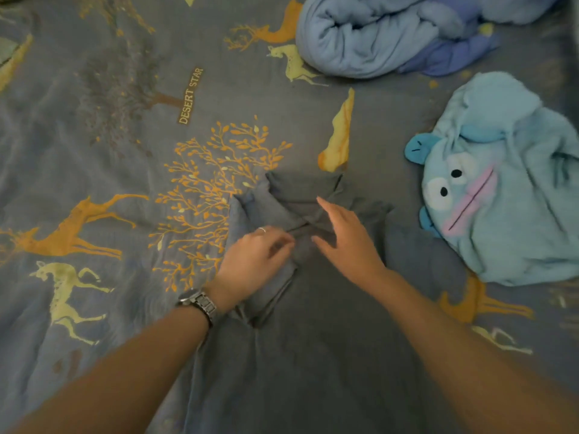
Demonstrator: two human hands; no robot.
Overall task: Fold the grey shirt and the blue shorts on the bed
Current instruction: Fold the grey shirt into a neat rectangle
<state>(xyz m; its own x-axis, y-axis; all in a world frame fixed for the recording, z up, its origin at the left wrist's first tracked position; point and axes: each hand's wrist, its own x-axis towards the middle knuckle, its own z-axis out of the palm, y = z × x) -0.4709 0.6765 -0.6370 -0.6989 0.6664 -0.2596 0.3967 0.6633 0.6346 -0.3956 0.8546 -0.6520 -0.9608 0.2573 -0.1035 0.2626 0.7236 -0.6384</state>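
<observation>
We're on the grey shirt (313,339), flat on the bed (94,151), sleeves folded in. Left hand (253,264) grip looks pinched on fabric; right hand (344,236) open. Next: fold hem up. Shorts unseen.

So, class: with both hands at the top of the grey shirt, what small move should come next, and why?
Probably press the right hand flat across the grey shirt where its sleeves are folded in and crossed. The left hand pinches fabric there, the right hand hovers open, and the folds look rumpled.
</observation>
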